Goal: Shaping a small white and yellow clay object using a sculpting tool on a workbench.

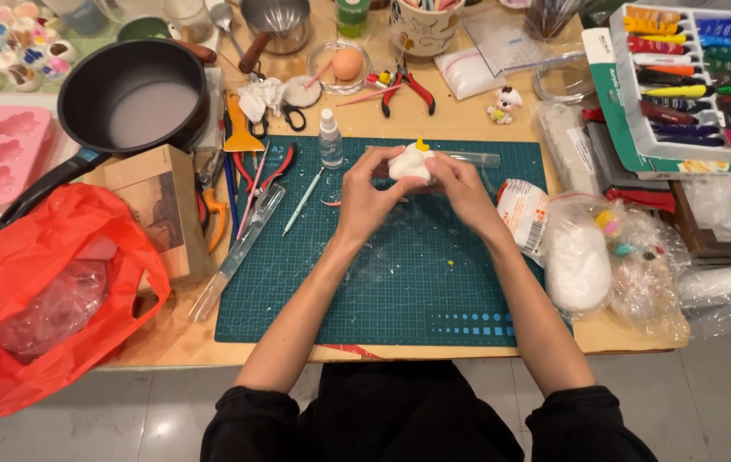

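Cluttered with craft supplies, the wooden bench (383,128) carries a dark green cutting mat (400,282) at its middle. Above the far part of that mat, both hands meet around a small white clay figure (407,162) with a yellow bit on top. The left hand (367,198) curls its fingers (380,162) against the figure's left side, and the right hand (461,190) closes its fingers (436,164) on the right side, so the figure sits pinched between the two sets of fingertips, held off the mat. Just left of the left fingers stands a small clear dropper bottle (329,139). Beyond the fingertips lie red-handled pliers (407,88). Right of the right hand rests a plastic bag of white clay (575,257). Far left of the fingers sits a black pan (130,96).
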